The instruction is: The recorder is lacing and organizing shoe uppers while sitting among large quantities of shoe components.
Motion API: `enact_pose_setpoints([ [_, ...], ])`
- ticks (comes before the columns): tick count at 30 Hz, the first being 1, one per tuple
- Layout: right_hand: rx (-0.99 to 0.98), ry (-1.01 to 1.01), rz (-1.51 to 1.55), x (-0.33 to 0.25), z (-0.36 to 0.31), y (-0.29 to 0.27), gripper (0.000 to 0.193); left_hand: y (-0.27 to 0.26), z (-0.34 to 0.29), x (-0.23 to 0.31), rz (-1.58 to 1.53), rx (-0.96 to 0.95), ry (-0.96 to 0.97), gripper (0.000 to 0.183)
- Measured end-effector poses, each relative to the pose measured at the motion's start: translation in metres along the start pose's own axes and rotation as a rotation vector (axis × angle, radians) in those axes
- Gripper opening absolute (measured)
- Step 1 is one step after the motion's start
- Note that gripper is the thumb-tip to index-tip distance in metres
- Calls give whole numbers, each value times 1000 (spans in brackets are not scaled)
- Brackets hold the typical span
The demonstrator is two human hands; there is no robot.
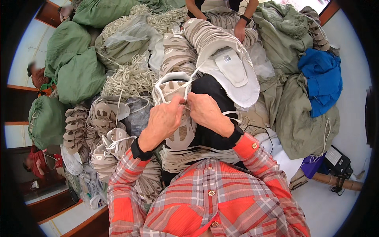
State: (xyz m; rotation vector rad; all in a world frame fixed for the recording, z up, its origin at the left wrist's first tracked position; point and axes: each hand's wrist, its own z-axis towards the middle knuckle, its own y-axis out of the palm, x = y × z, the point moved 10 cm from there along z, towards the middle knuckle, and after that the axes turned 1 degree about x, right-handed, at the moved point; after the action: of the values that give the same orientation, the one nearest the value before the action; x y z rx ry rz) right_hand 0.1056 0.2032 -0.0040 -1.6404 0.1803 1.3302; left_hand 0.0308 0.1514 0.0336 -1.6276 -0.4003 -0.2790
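Note:
A beige and white shoe upper (171,87) lies across my lap with its collar pointing away from me. My left hand (164,121) is closed, its thumb and fingers pinching the upper's lacing edge. Close beside it, my right hand (207,112) is closed on a white shoelace (196,72), part of which loops up beyond my fingers. My fingertips nearly meet, and they hide the exact spot being gripped. Below my hands, the toe part of an upper (181,132) with mesh panels shows. A bundle of pale laces (197,155) stretches over my dark trousers.
A long stack of uppers (211,35) with a white lining (246,89) lies ahead, near another person's hand (240,31). Laced uppers (118,140) and heaped laces (130,81) sit left. Green sacks (81,75) and a blue cloth (320,81) surround the work.

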Motion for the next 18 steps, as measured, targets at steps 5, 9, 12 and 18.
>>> enact_pose_setpoints([
  [5,-48,10,-14,7,-5,-1,7,0,-6,0,-14,7,-13,23],
  [9,-63,29,-136,-2,-5,-3,17,-2,-5,-1,-92,13,8,23],
  [12,-68,98,-182,1,-6,2,16,5,-4,-6,-137,-58,-21,24],
  [18,-53,58,-144,1,-7,3,16,20,1,-25,-543,-313,-161,29],
])
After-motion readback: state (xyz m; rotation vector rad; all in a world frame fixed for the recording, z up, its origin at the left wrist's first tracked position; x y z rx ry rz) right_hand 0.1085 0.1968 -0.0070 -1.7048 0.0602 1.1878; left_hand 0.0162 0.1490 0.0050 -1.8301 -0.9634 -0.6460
